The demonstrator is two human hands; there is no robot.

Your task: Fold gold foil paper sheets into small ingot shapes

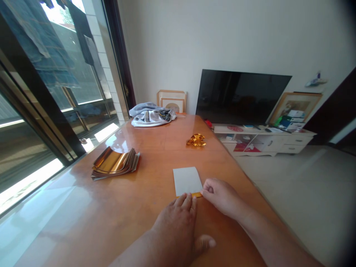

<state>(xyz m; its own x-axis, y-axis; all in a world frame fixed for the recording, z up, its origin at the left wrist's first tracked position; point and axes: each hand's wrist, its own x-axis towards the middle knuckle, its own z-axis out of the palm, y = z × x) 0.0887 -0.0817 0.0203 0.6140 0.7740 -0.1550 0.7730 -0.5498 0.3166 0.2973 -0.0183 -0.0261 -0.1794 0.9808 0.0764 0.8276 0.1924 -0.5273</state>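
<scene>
A sheet of gold foil paper (187, 180) lies on the table with its pale back up. Along its near edge a narrow gold strip is folded over. My left hand (178, 222) rests flat on that fold, fingers stretched out and thumb apart. At the sheet's near right corner, my right hand (218, 194) is closed, its curled fingers at the end of the strip. A stack of gold foil sheets (115, 163) with curling edges sits to the left. Farther off are folded shiny gold foil pieces (196, 140).
Grey cloth (151, 115) is heaped at the far end of the wooden table (155, 144). Behind stand picture frames (171, 99), a large television (240, 97) and a white cabinet (294, 142). The table's right edge drops to a tiled floor; a glass door is on the left.
</scene>
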